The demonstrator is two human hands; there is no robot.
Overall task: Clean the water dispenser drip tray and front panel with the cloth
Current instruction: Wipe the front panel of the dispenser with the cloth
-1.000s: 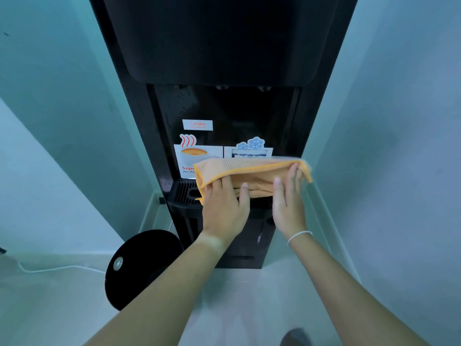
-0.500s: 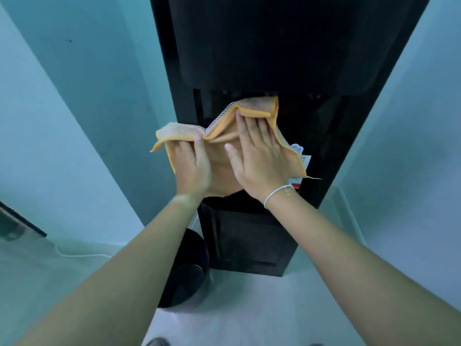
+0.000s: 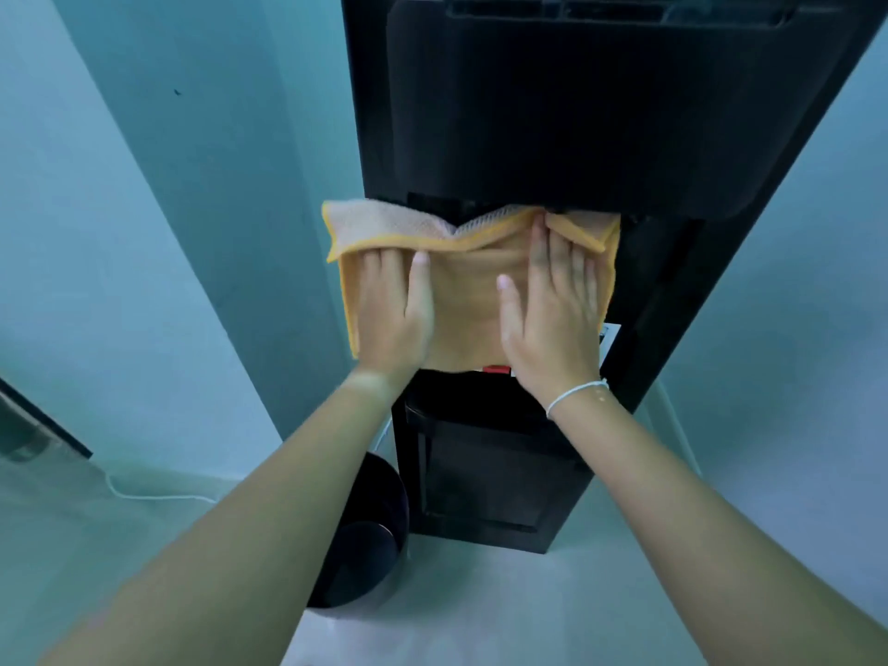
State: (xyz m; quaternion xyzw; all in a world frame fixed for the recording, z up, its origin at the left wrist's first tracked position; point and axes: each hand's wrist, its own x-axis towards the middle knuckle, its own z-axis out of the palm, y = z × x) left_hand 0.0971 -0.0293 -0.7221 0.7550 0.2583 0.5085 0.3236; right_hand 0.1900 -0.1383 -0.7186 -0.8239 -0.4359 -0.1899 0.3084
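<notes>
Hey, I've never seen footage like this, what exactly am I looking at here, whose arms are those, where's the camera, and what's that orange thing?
There is no robot here. The picture comes from a wide-angle camera worn on a person's head, looking forward and down, so the two arms reaching in from below are that person's own. In front stands a tall black water dispenser on a pale floor between pale walls. The orange thing is a cleaning cloth, spread over the recess in the dispenser's front. The left hand and the right hand both lie flat on it with fingers straight, pressing it against the panel rather than gripping it. The right wrist wears a thin white bracelet. A black bin stands on the floor beside the dispenser.
</notes>
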